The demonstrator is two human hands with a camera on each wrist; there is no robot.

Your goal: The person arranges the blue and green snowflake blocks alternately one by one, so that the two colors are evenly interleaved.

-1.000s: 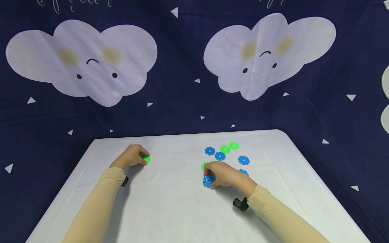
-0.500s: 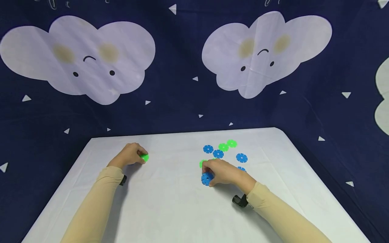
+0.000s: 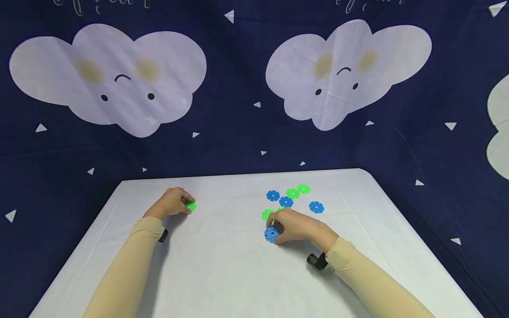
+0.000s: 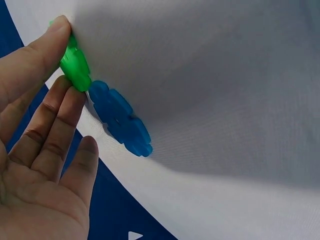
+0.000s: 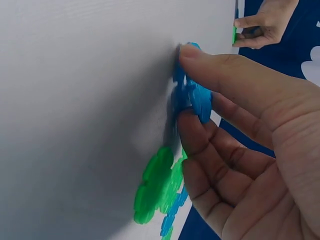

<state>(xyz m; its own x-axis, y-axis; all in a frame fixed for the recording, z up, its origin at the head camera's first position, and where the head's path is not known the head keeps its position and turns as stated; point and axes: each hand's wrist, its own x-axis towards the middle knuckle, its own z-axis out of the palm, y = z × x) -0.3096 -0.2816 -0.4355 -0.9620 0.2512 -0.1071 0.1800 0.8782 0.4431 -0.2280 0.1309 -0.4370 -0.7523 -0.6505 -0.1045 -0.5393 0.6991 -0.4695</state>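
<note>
In the head view, my left hand [image 3: 169, 204] pinches a green notched plastic disc [image 3: 191, 206] at the table's left. The left wrist view shows that green disc [image 4: 76, 64] between thumb and fingers, while a blue notched disc [image 4: 120, 119] lies on the cloth beside the fingertips. My right hand [image 3: 296, 226] pinches a blue notched disc [image 3: 270, 234] near the table's middle. Seen from the right wrist, this light blue disc [image 5: 202, 100] stands close against another blue part toward the cloth; whether they are joined I cannot tell.
Beyond my right hand lie loose discs: green ones [image 3: 304, 189] and blue ones [image 3: 316, 207], some partly hidden by the hand. A white cloth covers the table [image 3: 222, 265]. Behind it hangs a dark blue backdrop [image 3: 234, 88] with clouds.
The head view has shifted slightly. The blue disc has turned a little in my right hand, and more of the green disc beyond it shows. My left hand holds still.
</note>
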